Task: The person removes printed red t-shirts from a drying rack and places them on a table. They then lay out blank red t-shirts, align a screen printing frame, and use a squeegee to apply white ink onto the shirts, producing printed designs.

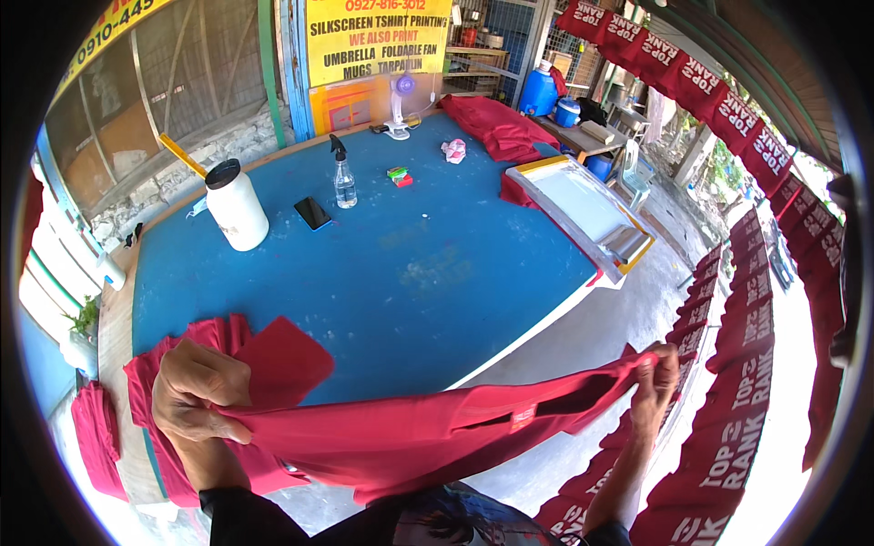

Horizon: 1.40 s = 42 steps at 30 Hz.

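While clamping fingers of left hand (202, 389) and right hand (657, 371) on a red shirt (382, 437), holds it near the table (382, 264). Shows a printed neck label (523, 418), a lettered yellow sign (378, 45), white-printed red cloths (739, 400).

This one view looks from the person's head, which is above and slightly behind the fingers (218, 369). It faces forward and downward. The fingers are quite near; the blue table (382, 309) lies just beyond them, and the yellow sign (378, 50) well beyond. The wide lens bends straight edges.
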Motion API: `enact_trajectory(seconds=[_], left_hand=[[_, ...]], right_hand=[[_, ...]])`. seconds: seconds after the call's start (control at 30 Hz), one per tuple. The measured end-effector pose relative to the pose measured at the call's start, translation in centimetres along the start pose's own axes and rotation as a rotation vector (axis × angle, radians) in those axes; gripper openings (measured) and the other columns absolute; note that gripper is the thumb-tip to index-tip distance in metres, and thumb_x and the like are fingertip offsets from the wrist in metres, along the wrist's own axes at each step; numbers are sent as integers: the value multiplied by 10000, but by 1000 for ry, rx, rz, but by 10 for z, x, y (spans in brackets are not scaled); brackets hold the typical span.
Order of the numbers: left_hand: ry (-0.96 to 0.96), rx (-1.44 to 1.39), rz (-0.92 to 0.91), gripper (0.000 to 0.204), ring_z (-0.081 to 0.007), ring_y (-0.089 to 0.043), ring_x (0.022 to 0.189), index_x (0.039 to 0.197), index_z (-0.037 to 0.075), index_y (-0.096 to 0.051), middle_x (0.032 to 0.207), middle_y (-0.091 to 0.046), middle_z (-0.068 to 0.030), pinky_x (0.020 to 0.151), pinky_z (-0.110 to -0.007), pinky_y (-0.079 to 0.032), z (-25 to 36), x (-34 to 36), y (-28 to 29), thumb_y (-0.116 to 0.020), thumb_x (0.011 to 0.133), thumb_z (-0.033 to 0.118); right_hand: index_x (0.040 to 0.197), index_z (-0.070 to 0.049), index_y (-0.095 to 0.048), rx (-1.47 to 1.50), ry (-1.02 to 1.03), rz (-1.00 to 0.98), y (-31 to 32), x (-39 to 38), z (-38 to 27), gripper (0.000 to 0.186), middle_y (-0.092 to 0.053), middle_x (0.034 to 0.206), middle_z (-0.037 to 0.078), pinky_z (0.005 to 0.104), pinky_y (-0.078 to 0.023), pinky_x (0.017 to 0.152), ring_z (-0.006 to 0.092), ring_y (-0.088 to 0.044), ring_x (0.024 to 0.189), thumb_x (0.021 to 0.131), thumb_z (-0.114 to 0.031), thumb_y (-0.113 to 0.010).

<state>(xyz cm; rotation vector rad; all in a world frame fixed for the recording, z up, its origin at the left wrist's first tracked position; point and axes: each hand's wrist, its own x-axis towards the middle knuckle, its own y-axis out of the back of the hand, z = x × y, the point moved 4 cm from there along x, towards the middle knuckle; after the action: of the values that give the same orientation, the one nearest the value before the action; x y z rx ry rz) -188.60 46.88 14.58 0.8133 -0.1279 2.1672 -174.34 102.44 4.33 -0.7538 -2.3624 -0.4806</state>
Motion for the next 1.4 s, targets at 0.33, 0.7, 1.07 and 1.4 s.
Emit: enact_trajectory(seconds=[0.33,0.7,1.07,1.4], left_hand=[[-5,-23,-155,194,-336,-786,778,963,-100,-778,865,-763,-272,651,-387,-621,-97,100,-42,-894,826,-25],[186,443,621,79,-156,-630,718,1030,-2,-651,867,-668,-89,652,-295,-490,-183,162,-39,-698,1040,61],[629,736,790,208,-57,-509,772,1041,39,-658,854,-588,52,685,-270,-440,-341,298,107,-623,1118,230],[1088,1041,796,269,-475,-700,925,1109,11,-683,940,-710,-283,791,-517,-524,-606,216,156,-669,1037,269]], right_hand=[[1155,-95,-561,547,192,-136,93,164,130,97,-584,907,40,270,-506,668,168,-604,774,1107,-167,-604],[1654,-49,-406,-630,140,444,17,320,227,626,-370,1716,201,417,-322,1279,317,-381,1574,1109,-317,-558],[1405,50,-649,262,-247,-229,-222,552,384,561,-690,1297,70,284,-431,1100,131,-588,1208,1100,-421,-639],[1100,-58,-606,-263,-58,-586,-419,453,641,279,-716,942,274,573,-523,780,500,-696,905,1085,-337,-618]])
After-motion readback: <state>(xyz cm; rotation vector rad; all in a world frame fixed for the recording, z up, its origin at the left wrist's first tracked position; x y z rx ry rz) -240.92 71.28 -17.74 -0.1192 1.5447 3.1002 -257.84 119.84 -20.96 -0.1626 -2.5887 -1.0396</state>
